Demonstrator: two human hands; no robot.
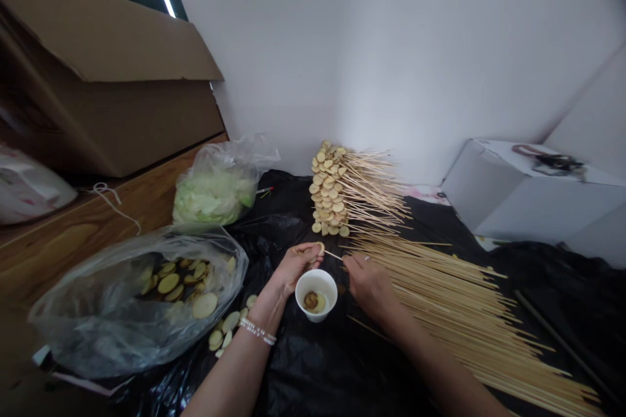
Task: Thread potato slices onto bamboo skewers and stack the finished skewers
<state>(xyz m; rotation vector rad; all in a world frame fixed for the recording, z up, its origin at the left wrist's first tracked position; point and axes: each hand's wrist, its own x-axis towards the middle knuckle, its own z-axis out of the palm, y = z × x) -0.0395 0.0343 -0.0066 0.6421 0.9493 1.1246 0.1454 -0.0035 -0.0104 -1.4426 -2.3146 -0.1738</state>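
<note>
Head view, left to right:
- clear plastic bag [92, 332] of potato slices on the wooden worktop [59, 241]
- left hand [296, 265], fingers pinching one potato slice [320, 248]
- white cup [316, 293] between the hands, a browned slice [313, 302] inside
- right hand [370, 288], fingers closed on a bamboo skewer [333, 255], tip just off the pinched slice
- loaded skewers [337, 192] stacked behind, loose skewers [464, 313] to the right
- risks, imo: an off-center poke could split that thin slice, or a slip could jab the left fingers

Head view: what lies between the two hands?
In the head view, a white cup and a bamboo skewer lie between the left hand and right hand.
</note>
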